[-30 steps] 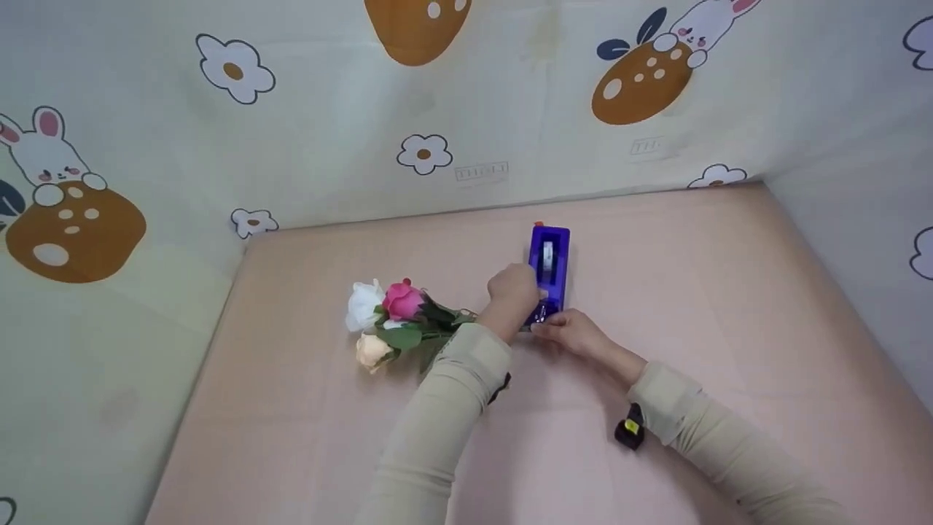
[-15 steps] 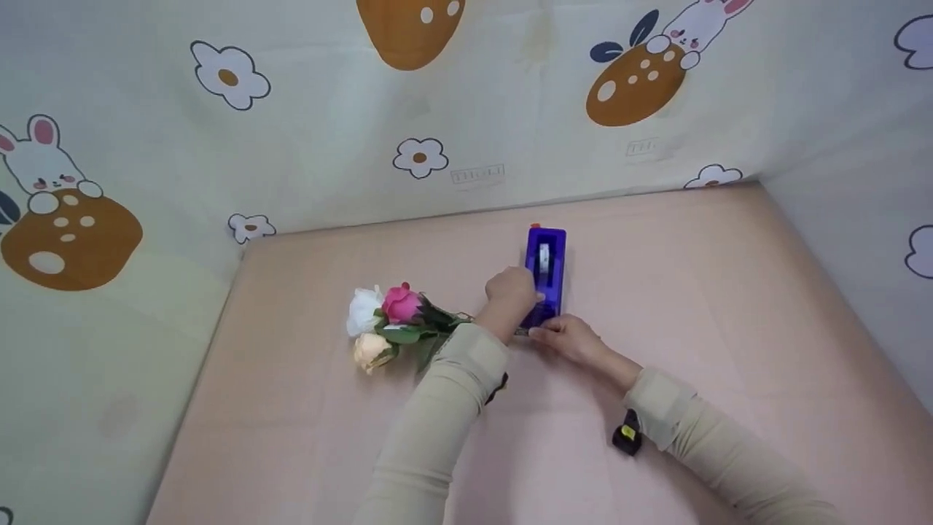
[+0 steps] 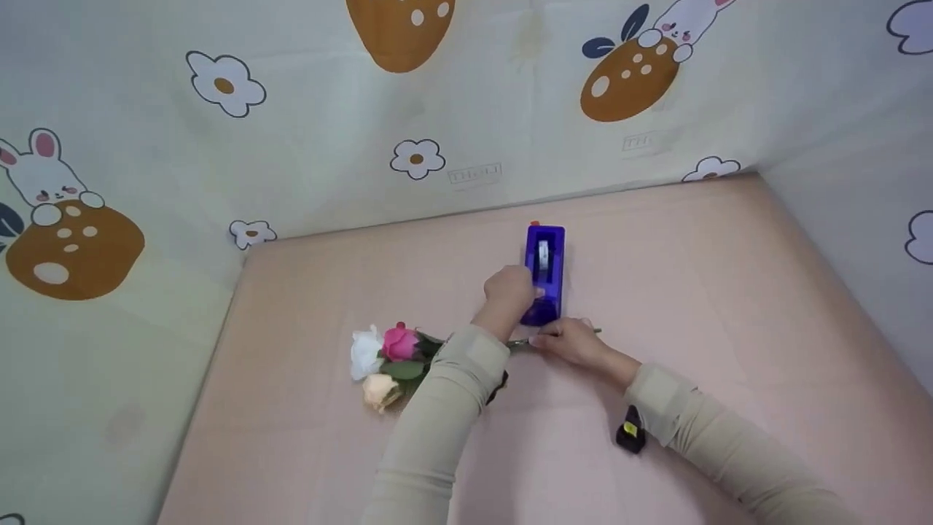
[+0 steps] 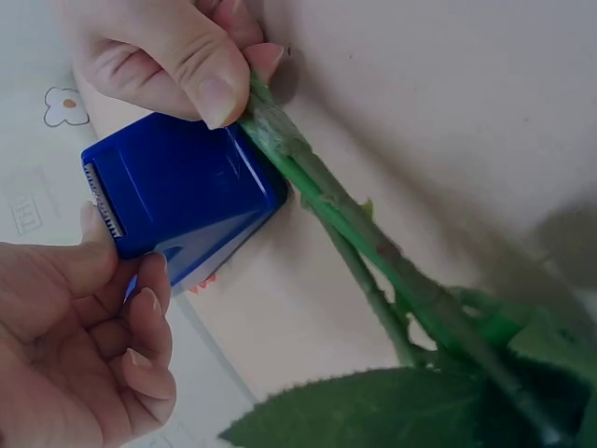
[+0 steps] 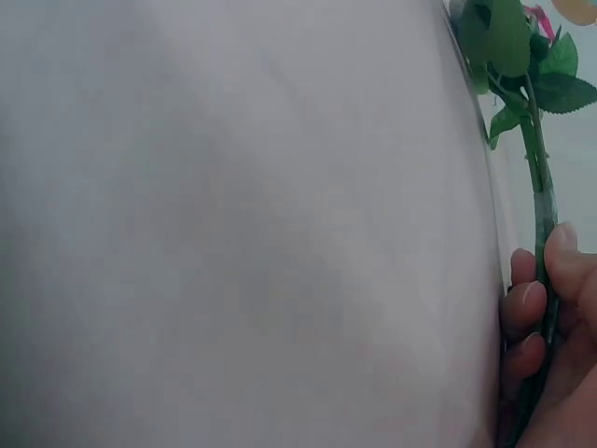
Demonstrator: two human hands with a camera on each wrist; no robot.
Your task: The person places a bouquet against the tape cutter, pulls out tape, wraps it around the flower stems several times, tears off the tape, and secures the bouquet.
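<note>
My left hand (image 3: 510,288) grips the side of a blue tape dispenser (image 3: 554,273), its thumb and fingers close by the serrated cutting edge (image 4: 103,201) in the left wrist view. A tape roll (image 3: 543,255) sits inside the dispenser. Between thumb and curled fingers, my right hand (image 3: 579,343) holds the green stems (image 5: 532,145) of a small bunch of artificial roses. A shiny strip of clear tape (image 5: 545,203) lies around the stems just above those fingers. The white (image 3: 366,354), pink (image 3: 400,343) and peach (image 3: 380,392) blooms lie left, partly behind my left sleeve.
The table (image 3: 306,452) has a pale pink cover. Behind it and at the sides hangs a curtain (image 3: 328,160) printed with rabbits and flowers. A black wrist device (image 3: 630,430) hangs below my right cuff.
The bunch of roses has come nearer to me, its stems now below the dispenser with an end showing past my right hand. My left hand has stayed on the dispenser.
</note>
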